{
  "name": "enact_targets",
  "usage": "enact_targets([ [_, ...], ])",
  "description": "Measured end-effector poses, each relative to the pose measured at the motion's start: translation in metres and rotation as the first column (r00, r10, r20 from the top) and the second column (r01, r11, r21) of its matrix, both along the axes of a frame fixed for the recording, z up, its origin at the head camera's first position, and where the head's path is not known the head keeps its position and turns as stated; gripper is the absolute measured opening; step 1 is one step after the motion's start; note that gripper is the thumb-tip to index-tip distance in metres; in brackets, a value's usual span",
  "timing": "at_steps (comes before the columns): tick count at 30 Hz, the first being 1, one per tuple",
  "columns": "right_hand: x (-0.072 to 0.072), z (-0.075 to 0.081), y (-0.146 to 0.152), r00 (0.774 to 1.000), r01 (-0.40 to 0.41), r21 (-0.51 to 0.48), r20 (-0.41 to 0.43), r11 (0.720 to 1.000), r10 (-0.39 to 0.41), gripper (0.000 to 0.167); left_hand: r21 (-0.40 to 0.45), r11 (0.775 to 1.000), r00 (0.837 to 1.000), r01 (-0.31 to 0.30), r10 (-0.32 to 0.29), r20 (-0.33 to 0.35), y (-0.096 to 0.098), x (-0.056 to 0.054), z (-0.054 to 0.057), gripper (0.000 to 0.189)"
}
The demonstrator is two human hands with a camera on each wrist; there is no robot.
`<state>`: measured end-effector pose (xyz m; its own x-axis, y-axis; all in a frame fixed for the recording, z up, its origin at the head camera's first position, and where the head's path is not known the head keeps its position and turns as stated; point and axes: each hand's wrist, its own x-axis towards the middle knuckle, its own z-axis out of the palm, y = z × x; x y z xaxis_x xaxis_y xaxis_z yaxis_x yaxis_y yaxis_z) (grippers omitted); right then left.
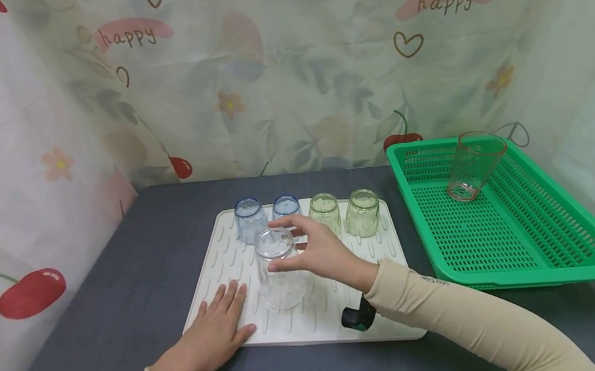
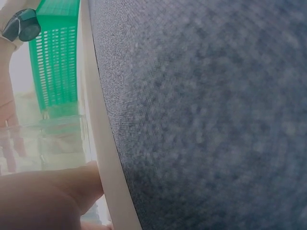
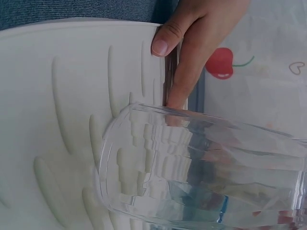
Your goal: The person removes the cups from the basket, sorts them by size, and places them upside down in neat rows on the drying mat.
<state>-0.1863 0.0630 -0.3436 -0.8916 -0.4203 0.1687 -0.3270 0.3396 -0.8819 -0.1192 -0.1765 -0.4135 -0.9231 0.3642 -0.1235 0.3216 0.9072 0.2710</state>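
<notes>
My right hand (image 1: 328,252) holds a clear drinking glass (image 1: 280,281), its thumb and fingers spread round the upper part. The glass is bottom up, its rim close over a white drying mat (image 1: 323,322) with raised grooves. Seen from the right wrist, the clear glass (image 3: 206,163) has its rim toward the mat. Flat on the mat's front left corner rests my left hand (image 1: 212,336), fingers straight. Behind the held glass stand two upside-down blue glasses (image 1: 250,220), one partly hidden by my right fingers. To their right are two upside-down green glasses (image 1: 363,213).
A green plastic basket (image 1: 530,276) stands right of the mat, with a pink-rimmed clear glass (image 1: 472,170) leaning inside it. Dark grey cloth (image 1: 138,275) covers the table. Printed curtains (image 1: 287,90) hang behind and at both sides.
</notes>
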Motion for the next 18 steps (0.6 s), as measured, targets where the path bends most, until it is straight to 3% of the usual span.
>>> enact_targets([
  [18,0.0006,-0.0013,0.0019,0.999,-0.004,0.024,-0.039,1.0,0.005,0.067,-0.022,1.0,1.0,-0.011,0.011,0.029,-0.0001,-0.0012,-0.0009,0.074],
])
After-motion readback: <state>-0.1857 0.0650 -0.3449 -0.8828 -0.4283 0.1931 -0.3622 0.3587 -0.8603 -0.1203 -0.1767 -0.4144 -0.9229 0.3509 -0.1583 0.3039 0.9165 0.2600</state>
